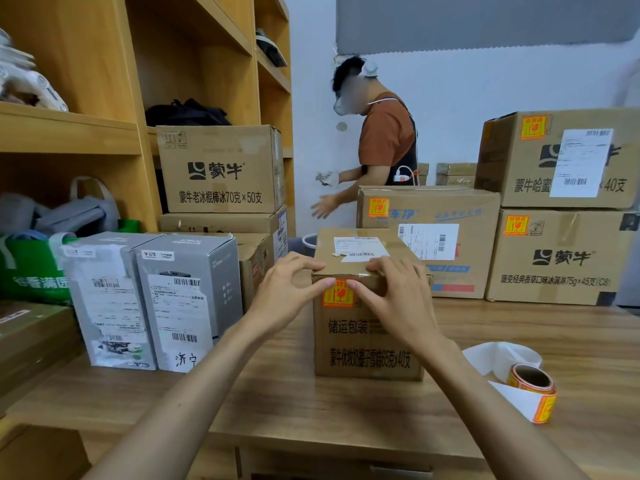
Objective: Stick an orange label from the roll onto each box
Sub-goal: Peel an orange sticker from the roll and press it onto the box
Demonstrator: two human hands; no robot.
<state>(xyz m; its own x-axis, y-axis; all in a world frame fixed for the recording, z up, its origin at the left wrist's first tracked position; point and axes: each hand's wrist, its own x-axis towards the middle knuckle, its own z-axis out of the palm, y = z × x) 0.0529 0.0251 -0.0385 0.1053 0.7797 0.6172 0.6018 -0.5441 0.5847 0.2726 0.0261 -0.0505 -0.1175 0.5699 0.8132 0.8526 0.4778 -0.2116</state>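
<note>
A brown cardboard box [367,341] stands on the wooden table [311,403] in front of me. An orange label [337,296] sits at the top left of its front face. My left hand [287,289] and my right hand [391,296] rest on the box's top front edge, and both thumbs press the label's upper edge. The label roll [531,384] lies on the table to the right, with white backing paper [502,358] trailing from it. Neither hand holds anything.
Two grey boxes [156,299] stand at the left. Stacked cartons with orange labels [554,209] fill the back right. A plain carton [221,168] tops a stack by the wooden shelving [104,98]. Another person [381,143] works behind the boxes.
</note>
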